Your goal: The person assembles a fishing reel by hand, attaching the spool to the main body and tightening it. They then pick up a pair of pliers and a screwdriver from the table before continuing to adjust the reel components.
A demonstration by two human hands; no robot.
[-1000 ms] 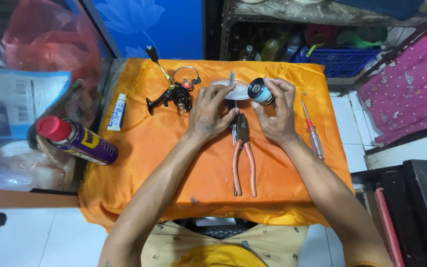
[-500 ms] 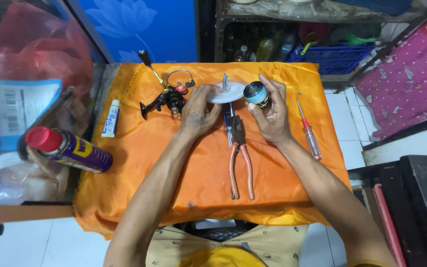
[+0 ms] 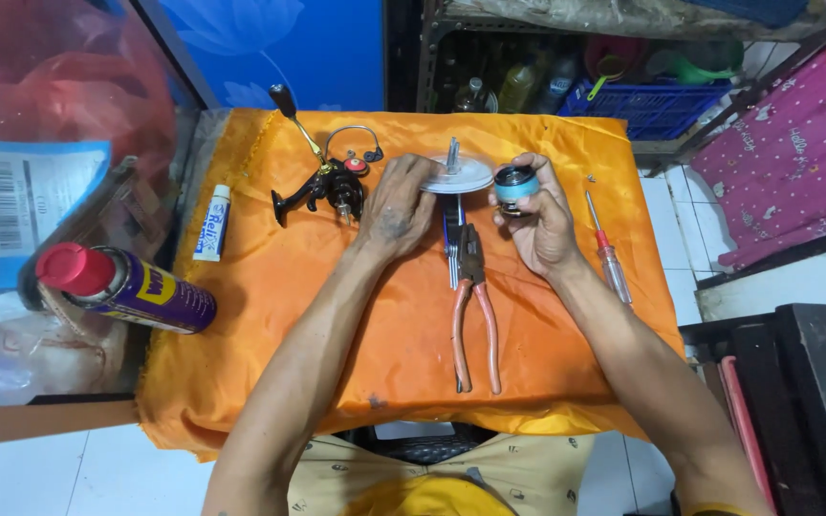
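Observation:
My right hand (image 3: 539, 222) holds a small round spool (image 3: 514, 185) with a blue band, lifted just above the orange cloth (image 3: 365, 325). My left hand (image 3: 396, 203) rests fingers-down on the cloth, touching the edge of a white disc with an upright pin (image 3: 458, 172). Just left of that hand lies a black fishing reel body (image 3: 325, 182) with a long handle and a wire bail. Pliers with pink handles (image 3: 471, 306) lie between my forearms, jaws pointing away from me.
A red-handled screwdriver (image 3: 607, 250) lies right of my right hand. A small white tube (image 3: 212, 223) and a blue spray can with a red cap (image 3: 121, 287) sit at the left. Shelves with bottles and a blue basket (image 3: 647, 100) stand behind.
The view has shifted slightly. My right hand has turned the spool a little in its fingers; my left hand stays by the white disc.

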